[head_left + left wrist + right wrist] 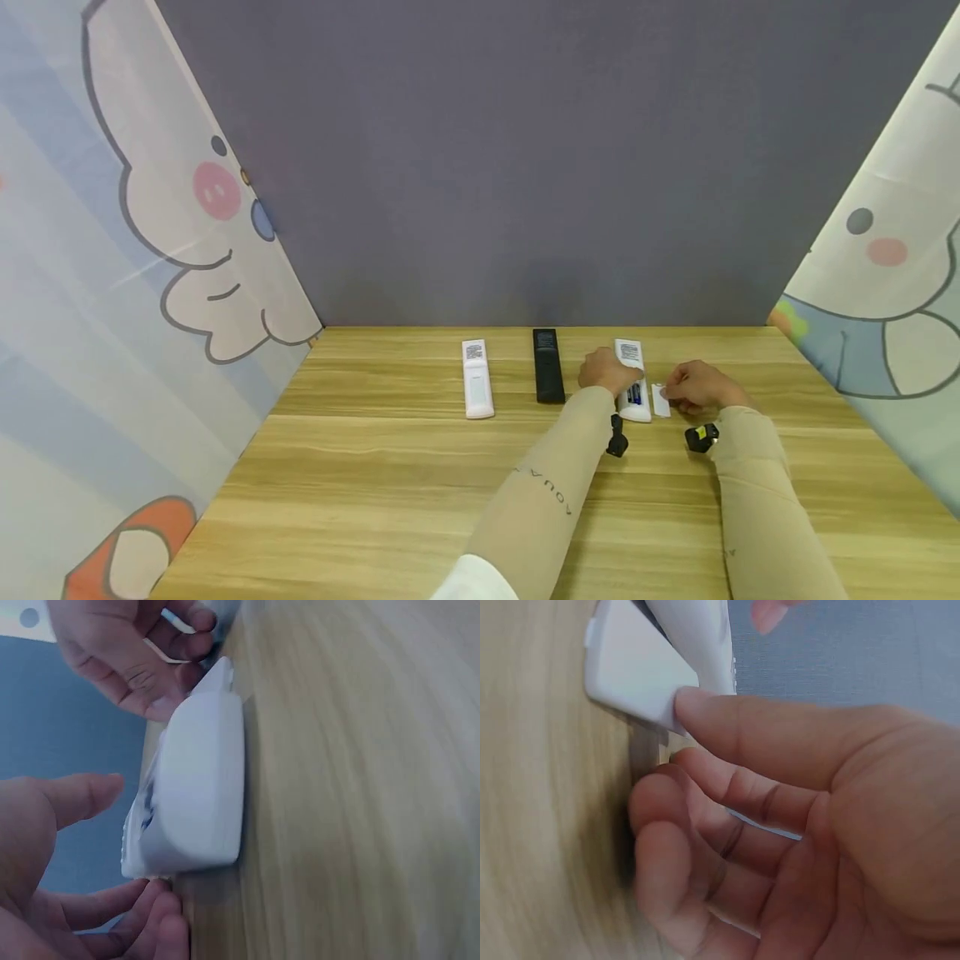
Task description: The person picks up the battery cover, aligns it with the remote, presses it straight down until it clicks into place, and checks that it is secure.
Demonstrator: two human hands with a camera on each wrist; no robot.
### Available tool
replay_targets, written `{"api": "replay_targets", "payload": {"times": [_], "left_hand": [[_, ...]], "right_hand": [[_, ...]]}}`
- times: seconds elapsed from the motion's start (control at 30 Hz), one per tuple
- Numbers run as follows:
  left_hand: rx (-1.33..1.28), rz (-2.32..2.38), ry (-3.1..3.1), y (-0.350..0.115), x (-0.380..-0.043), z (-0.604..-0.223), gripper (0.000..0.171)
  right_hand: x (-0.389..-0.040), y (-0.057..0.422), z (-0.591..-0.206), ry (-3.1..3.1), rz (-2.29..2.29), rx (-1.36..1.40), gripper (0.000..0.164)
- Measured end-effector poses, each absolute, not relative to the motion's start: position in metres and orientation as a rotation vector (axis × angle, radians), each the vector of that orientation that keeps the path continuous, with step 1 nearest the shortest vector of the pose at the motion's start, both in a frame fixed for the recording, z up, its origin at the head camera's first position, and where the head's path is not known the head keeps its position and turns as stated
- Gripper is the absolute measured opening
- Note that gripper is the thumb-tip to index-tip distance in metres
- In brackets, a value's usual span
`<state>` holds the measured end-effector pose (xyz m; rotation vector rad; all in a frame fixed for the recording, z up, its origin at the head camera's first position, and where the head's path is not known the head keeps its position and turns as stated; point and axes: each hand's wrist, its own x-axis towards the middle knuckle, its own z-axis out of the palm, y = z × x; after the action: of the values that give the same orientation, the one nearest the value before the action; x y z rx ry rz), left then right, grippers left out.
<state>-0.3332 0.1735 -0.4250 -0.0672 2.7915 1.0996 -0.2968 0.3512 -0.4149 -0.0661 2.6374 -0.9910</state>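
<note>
A white remote control (639,410) lies back side up on the table, its battery compartment uncovered and dark batteries (634,393) inside. My left hand (606,371) is at the remote's left side. In the left wrist view its fingers rest against the remote's edge, and its thumb stands out apart from the white casing (199,780). To the right of the remote, my right hand (703,387) pinches a small white battery cover (634,667) between thumb and fingers. The cover is tilted, close beside the remote.
Left of my hands lie a black remote control (548,367) and, farther left, another white remote control (477,379) with its cover on. A grey panel (510,167) stands along the table's back edge. Printed curtains (150,292) hang at both sides.
</note>
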Motion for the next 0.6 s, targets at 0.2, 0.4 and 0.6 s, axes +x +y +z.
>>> {"api": "replay_targets", "payload": {"times": [0.2,0.4,0.6], "left_hand": [[-0.09,0.995,2.819,0.185,-0.338,-0.431,0.035],[-0.166,1.053,2.799,0.187,-0.337,-0.433,0.034],[-0.202,1.063,2.815,0.191,-0.339,-0.439,0.034]], "right_hand": [[-0.296,0.347,-0.416,2.616,-1.009,-0.028,0.016],[-0.298,0.348,-0.418,2.615,-1.0,-0.002,0.015],[-0.298,0.349,-0.418,2.617,-0.998,-0.012,0.015]]}}
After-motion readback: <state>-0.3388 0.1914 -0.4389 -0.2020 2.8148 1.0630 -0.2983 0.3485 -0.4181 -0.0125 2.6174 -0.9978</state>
